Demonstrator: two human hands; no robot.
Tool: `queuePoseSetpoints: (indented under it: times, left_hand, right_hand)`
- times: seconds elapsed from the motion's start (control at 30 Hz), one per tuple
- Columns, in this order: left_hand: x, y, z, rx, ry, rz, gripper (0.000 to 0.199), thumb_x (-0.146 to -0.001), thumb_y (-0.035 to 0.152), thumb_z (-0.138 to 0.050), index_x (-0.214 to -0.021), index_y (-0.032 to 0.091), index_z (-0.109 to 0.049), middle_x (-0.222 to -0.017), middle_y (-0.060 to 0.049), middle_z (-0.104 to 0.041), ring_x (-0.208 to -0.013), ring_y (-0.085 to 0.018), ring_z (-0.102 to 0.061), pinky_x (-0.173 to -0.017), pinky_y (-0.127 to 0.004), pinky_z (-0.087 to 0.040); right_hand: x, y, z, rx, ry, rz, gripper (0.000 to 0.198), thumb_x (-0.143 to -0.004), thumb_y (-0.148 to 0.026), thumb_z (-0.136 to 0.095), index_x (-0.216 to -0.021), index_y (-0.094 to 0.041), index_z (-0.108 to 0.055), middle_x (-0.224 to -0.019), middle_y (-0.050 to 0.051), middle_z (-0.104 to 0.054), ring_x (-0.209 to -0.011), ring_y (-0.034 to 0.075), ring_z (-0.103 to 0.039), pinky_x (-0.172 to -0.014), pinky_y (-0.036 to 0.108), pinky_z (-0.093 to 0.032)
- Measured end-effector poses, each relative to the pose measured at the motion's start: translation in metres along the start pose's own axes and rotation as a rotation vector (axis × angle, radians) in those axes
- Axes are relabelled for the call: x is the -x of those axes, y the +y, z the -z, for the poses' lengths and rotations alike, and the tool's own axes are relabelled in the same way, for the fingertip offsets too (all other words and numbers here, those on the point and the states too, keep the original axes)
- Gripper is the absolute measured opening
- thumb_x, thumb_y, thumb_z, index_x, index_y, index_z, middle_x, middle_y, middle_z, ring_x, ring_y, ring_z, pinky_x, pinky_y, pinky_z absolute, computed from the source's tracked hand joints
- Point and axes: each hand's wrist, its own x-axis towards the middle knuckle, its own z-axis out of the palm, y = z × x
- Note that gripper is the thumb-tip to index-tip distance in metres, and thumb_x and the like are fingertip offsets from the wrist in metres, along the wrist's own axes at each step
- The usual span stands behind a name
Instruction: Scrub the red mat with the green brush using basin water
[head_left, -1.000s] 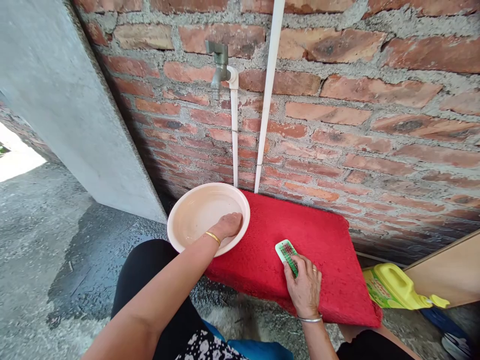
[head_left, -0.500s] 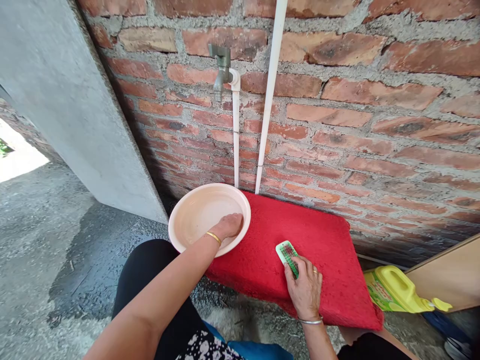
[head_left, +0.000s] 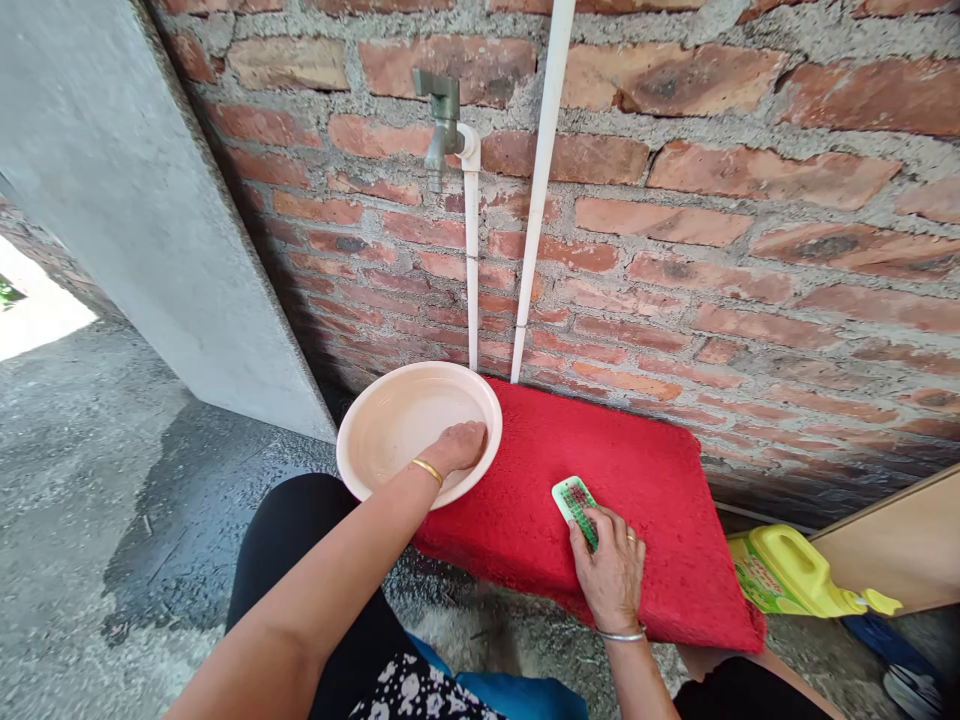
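My left hand is inside a pale pink basin, near its right wall. Its fingers are curled down and close together; the tips are hidden, so I cannot make out what is in them. A gold bangle circles that wrist. My right hand grips a small scrub brush, pale green at the edge with darker green and reddish bristles inside. Brush and hand rest over a red cloth that covers a low bench-like surface. The basin stands at this cloth's left end.
A tap on a white pipe is fixed to the brick wall above the basin. Left of it leans a grey slab over the wet concrete floor. At the right lies a yellow jug beside a wooden board.
The view has shifted slightly, with the wall and jug a little higher in the picture. Both hands stay in nearly the same places, the right one still around the scrub brush.
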Motion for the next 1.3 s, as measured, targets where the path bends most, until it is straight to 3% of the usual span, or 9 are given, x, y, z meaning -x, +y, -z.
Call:
queuePoseSetpoints:
  times: [0.6, 1.3]
  left_hand:
    - [0.015, 0.005, 0.007, -0.104, 0.017, -0.051, 0.031, -0.098, 0.017, -0.036, -0.119, 0.010, -0.058, -0.120, -0.018, -0.064, -0.113, -0.028, -0.062, -0.093, -0.042, -0.050]
    - [-0.003, -0.005, -0.001, -0.008, 0.002, -0.041, 0.030, -0.093, 0.018, -0.042, -0.117, 0.013, -0.059, -0.121, -0.017, -0.066, -0.112, -0.028, -0.064, -0.091, -0.038, -0.051]
  right_hand:
    - [-0.001, -0.002, 0.002, 0.005, 0.009, 0.001, 0.036, -0.094, -0.052, -0.044, -0.105, -0.022, -0.061, -0.107, 0.007, -0.066, -0.094, 0.022, -0.054, -0.079, 0.034, -0.033]
    - [-0.001, 0.017, 0.004, 0.004, 0.001, -0.075, 0.053, -0.094, -0.062, -0.031, -0.104, -0.022, -0.063, -0.103, 0.008, -0.068, -0.089, 0.023, -0.056, -0.071, 0.033, -0.033]
